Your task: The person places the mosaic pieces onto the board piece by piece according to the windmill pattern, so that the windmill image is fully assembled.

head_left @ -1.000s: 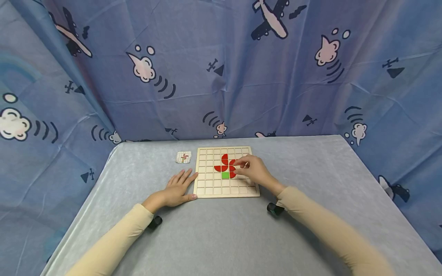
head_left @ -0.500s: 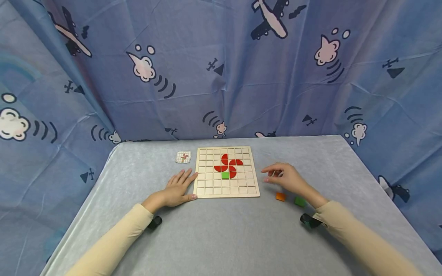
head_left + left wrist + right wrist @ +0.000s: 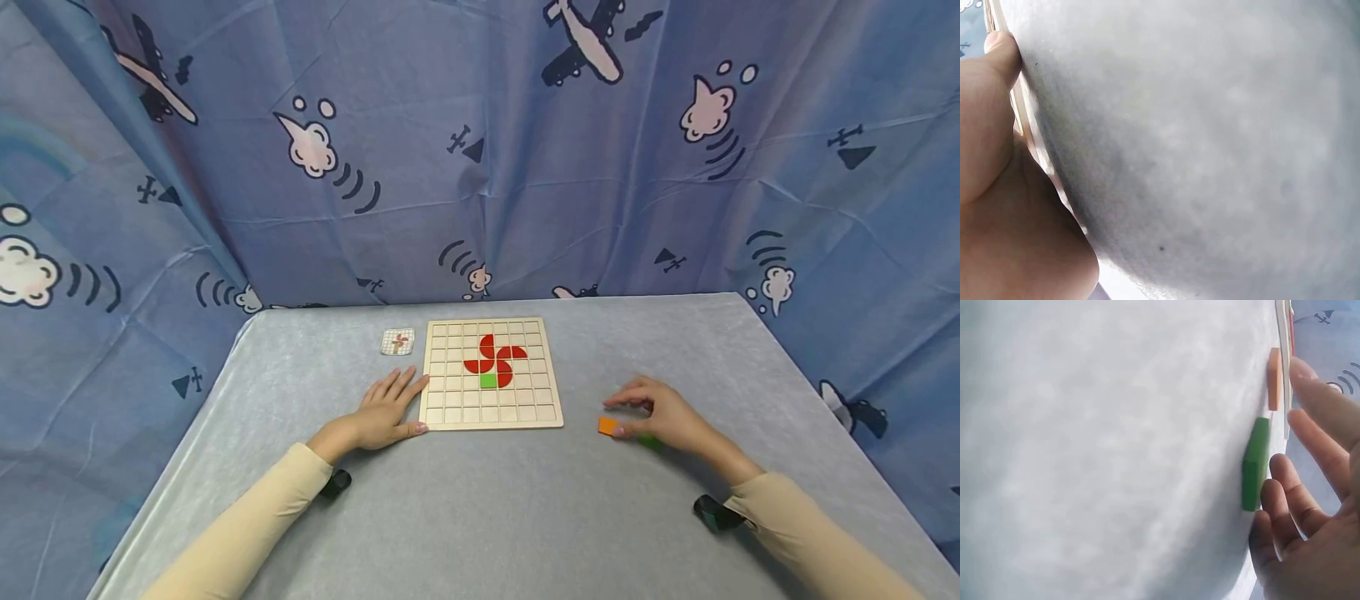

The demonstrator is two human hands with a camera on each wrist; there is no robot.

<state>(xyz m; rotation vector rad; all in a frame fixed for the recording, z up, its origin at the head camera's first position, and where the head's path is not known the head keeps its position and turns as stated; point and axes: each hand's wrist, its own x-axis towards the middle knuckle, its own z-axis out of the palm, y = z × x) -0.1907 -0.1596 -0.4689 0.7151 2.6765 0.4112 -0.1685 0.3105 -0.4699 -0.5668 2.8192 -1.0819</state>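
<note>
A wooden grid board (image 3: 457, 400) lies on the table, with several red quarter-round pieces (image 3: 480, 366) in a pinwheel shape and a bright green square piece (image 3: 489, 381) below them. My left hand (image 3: 381, 419) rests flat with fingers spread, its thumb and a fingertip touching the board's left edge. To the right of the board, my right hand (image 3: 663, 417) hovers with thumb and fingers apart and nothing between them. Its thumb is over or beside an orange block (image 3: 606, 426); contact cannot be told. A green block (image 3: 1255, 465) lies under the hand, partly hidden in the head view.
A small card (image 3: 397, 341) printed with a grid and a pinwheel picture lies left of the board's top corner. Grey cloth (image 3: 480, 517) covers the table. A blue patterned curtain (image 3: 420, 192) hangs behind it.
My right hand has moved from over the red pieces, rightward and towards me, to the orange block. The orange and green blocks came into view as the arm uncovered them. The left hand stays put.
</note>
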